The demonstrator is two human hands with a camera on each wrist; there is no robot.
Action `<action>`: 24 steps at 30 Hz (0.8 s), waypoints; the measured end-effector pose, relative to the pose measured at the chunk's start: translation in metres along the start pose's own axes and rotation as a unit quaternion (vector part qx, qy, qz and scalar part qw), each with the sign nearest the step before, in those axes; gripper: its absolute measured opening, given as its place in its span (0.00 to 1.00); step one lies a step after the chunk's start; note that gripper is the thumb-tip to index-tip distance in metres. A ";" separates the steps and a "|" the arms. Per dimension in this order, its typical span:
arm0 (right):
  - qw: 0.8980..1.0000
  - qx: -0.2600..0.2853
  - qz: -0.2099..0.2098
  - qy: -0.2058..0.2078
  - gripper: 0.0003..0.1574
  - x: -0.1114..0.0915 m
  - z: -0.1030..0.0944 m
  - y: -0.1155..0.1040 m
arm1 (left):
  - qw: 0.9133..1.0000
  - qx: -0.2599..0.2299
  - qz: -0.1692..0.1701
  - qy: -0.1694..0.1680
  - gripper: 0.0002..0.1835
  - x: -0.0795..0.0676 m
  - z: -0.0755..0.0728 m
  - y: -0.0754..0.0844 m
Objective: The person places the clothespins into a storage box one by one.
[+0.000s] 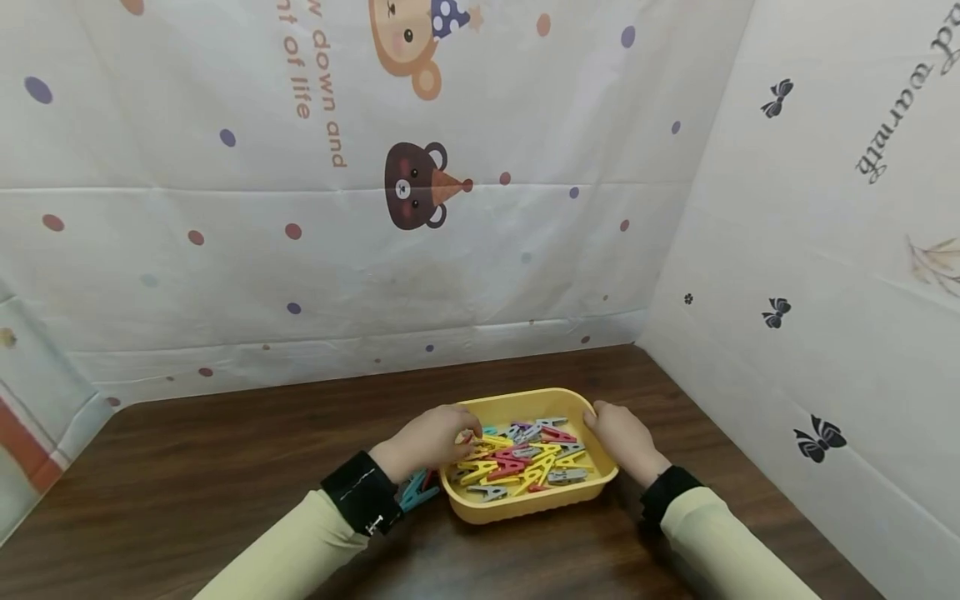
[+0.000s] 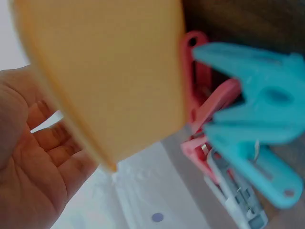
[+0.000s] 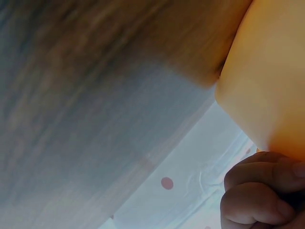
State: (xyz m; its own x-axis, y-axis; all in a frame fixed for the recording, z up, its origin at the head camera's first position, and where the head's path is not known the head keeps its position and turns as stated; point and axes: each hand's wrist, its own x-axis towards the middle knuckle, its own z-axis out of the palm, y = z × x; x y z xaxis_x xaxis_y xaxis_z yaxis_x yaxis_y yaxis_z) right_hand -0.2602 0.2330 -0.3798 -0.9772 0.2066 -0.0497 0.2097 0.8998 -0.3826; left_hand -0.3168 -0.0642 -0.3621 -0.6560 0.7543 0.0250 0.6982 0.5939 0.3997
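Observation:
A yellow plastic basket (image 1: 532, 504) sits on the table, filled with clothespins (image 1: 517, 458) in yellow, red, grey, purple and teal. My right hand (image 1: 624, 440) grips its right side, thumb over the rim; curled fingers (image 3: 257, 202) show against the basket's outer wall. Across the left rim reaches my left hand (image 1: 431, 437), thumb and forefinger apart above the pins. In the left wrist view the left hand (image 2: 38, 152) has its fingers slightly bent beyond the basket's edge. Beside the basket, under the left wrist, lie a teal clothespin (image 2: 267, 95), a red clothespin (image 2: 200, 71) and a grey clothespin (image 2: 238, 191).
The dark wooden table (image 1: 247, 467) extends to the left of the basket. A white printed sheet (image 1: 337, 275) hangs along the back, and another printed sheet (image 1: 840, 333) stands close along the right edge.

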 end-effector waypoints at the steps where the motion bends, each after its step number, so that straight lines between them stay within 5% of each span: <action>1: 1.000 -0.001 0.000 0.001 0.19 0.000 0.000 0.000 | 1.000 -0.004 0.002 0.006 0.08 -0.001 -0.003 0.000; 6: 1.000 0.000 0.002 -0.002 0.20 0.002 0.000 0.001 | 0.999 -0.012 0.005 0.052 0.11 -0.010 -0.022 -0.001; 12: 1.000 -0.003 -0.002 0.004 0.19 0.001 0.001 0.002 | 0.995 -0.012 -0.051 0.089 0.13 -0.018 -0.039 -0.020; 17: 1.000 -0.003 -0.004 0.008 0.19 0.002 0.001 0.003 | 0.993 -0.023 -0.099 0.054 0.12 -0.024 -0.036 -0.048; 24: 1.000 -0.002 -0.008 0.009 0.19 0.001 0.001 0.001 | 0.989 -0.030 -0.141 -0.018 0.15 -0.025 -0.011 -0.072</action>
State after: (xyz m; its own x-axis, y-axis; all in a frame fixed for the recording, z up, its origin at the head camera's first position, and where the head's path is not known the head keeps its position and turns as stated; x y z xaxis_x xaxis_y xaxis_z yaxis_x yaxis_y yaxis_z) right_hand -0.2614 0.2338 -0.3809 -0.9795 0.1996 -0.0273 0.1949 0.9048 -0.3786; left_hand -0.3535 -0.1292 -0.3814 -0.8101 0.5721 -0.1279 0.4705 0.7647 0.4403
